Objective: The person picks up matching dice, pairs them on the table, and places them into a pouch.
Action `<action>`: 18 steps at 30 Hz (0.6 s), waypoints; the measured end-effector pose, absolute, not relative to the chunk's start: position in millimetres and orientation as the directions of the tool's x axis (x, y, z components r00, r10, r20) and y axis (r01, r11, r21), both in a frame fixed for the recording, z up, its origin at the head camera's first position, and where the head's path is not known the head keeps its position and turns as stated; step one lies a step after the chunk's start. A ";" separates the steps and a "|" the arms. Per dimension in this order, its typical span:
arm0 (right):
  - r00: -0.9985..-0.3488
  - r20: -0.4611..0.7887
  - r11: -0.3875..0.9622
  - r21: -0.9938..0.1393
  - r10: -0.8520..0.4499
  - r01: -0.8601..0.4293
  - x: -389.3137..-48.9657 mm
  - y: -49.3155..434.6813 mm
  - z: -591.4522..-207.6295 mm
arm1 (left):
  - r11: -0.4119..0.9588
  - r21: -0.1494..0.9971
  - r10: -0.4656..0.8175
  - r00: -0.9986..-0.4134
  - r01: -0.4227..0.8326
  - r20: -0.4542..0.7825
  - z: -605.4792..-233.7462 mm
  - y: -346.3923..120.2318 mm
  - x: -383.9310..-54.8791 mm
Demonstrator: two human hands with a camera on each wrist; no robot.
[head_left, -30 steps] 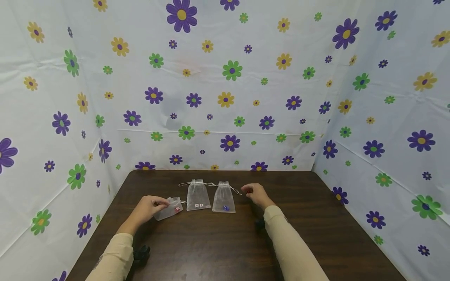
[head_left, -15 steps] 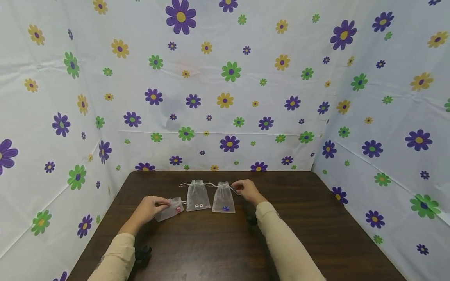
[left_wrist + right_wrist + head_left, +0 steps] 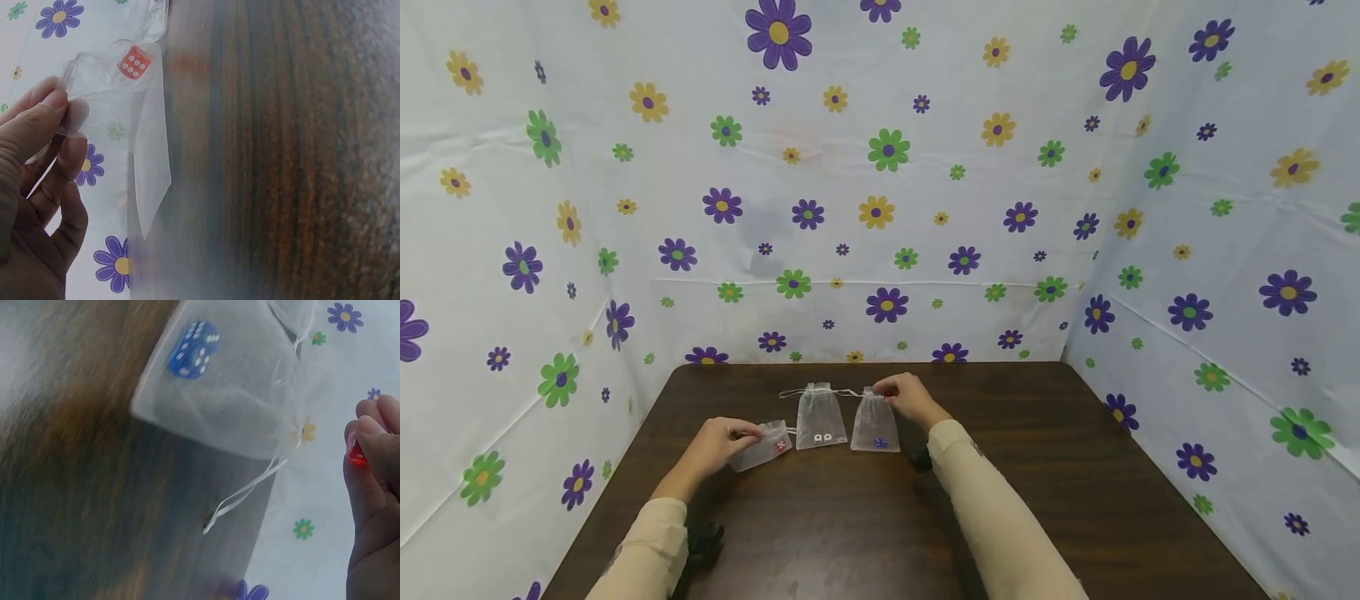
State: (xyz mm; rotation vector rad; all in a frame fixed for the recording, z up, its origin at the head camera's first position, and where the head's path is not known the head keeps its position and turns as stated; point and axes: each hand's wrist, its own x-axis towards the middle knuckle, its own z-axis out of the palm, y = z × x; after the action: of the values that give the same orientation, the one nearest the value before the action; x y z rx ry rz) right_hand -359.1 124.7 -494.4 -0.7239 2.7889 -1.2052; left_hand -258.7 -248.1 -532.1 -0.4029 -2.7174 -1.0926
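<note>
My left hand (image 3: pixel 718 440) pinches the edge of a sheer white drawstring pouch (image 3: pixel 153 156) lying askew at the left of the row. A red die (image 3: pixel 134 62) with white dots shows at that pouch; whether it is inside or on top I cannot tell. Between finger and thumb, my right hand (image 3: pixel 912 398) holds another red die (image 3: pixel 357 452), above the neck of the right pouch (image 3: pixel 875 423). Inside the right pouch lie blue dice (image 3: pixel 194 350). The middle pouch (image 3: pixel 821 413) contains two white dice (image 3: pixel 823 437).
A dark brown wooden table (image 3: pixel 835 525) carries all the pouches. Behind it and along both sides hangs a white flowered cloth (image 3: pixel 880 250). The right pouch's thin white drawstring (image 3: pixel 244 494) trails over the table.
My right hand has moved left, from beside the right pouch to over its neck, with the red die in its fingers. The left hand has stayed almost still on its pouch.
</note>
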 end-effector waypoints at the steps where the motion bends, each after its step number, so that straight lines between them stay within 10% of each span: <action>1: -0.889 0.166 0.596 -0.688 -0.427 -0.414 -360.1 122.9 -493.5 | 0.695 0.647 0.183 -0.947 0.315 0.264 -531.3 -248.5 -258.6; 18: -0.852 0.182 0.606 -0.631 -0.490 -0.484 -354.2 84.9 -477.3 | 0.678 0.638 0.215 -0.929 0.364 0.301 -533.2 -250.3 -259.9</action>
State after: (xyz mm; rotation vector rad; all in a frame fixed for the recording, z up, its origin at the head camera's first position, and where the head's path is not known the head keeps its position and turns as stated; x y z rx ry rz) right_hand -354.2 84.9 -477.3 -0.8509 2.8072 -1.0988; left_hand -259.9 -250.3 -533.2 -0.4699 -2.6900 -1.0879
